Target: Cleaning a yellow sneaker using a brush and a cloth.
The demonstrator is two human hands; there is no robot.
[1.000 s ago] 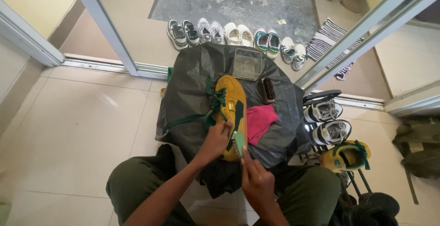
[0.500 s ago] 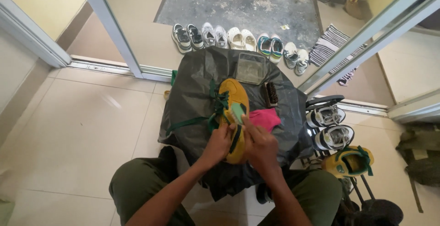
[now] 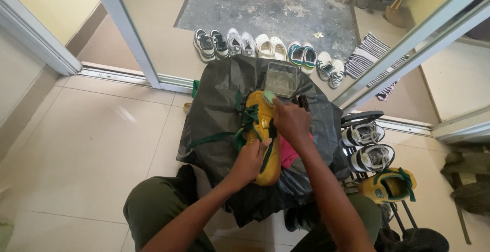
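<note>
The fingers (image 3: 259, 149) of the left hand (image 3: 250, 161) are wrapped tight around the side of a yellow shoe (image 3: 263, 139). The fingers (image 3: 278, 110) of the right hand (image 3: 291, 122) are closed on a small green brush (image 3: 268, 97), pressed down near the toe of the shoe.

The shoe is mustard yellow with dark green laces (image 3: 247, 122), and one long green lace trails off to the side. It lies with its toe pointing away from the person, on a black plastic sheet (image 3: 214, 109) spread over the floor (image 3: 92, 145), in front of the person's knees. A pink cloth (image 3: 288, 152) lies just beside the shoe, partly under the right arm. A clear plastic box (image 3: 280, 78) sits past the toe.

Half a second ago the right hand was lower, near the middle of the shoe. Now it has moved up to the toe end. The left hand has stayed on the shoe's side.
</note>
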